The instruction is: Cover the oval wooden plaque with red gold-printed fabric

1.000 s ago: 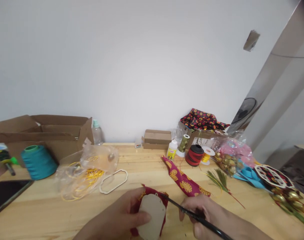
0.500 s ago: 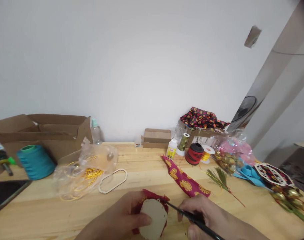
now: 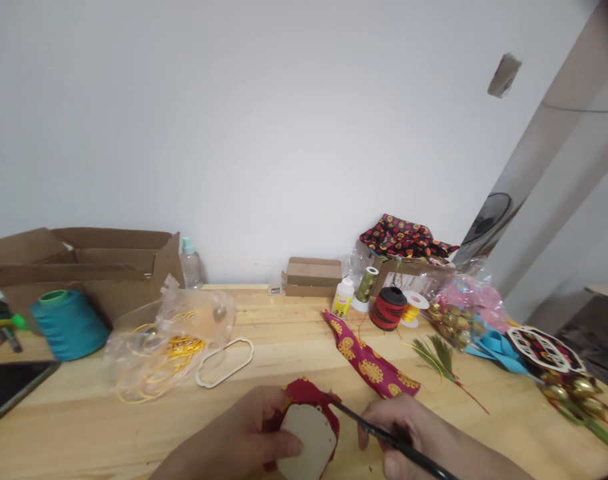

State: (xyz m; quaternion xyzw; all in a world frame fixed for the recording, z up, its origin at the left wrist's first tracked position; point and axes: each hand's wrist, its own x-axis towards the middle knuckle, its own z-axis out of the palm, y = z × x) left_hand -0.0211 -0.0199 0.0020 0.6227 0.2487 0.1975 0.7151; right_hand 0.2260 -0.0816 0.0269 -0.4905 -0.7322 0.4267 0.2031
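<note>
Pale board point(image 3: 311, 437) with red cloth point(image 3: 304, 389) around its edge, at bottom centre, over near part of surface point(image 3: 109, 440); can't tell if touching it. Left hand point(image 3: 241, 427) has fingers closed on board and cloth, thumb across the pale face. Right hand point(image 3: 409, 427) has fingers curled round a thin black tool point(image 3: 419, 456), tip at cloth's upper right edge. Maroon-and-gold fabric strip point(image 3: 364, 363) lies just beyond right hand, pale outline frame point(image 3: 207, 385) beyond left. Farther back: white bottle with yellow label point(image 3: 343, 300), red-and-black spool point(image 3: 388, 310). Far left: teal thread cone point(image 3: 70, 327), in front of open cardboard box point(image 3: 109, 293)
</note>
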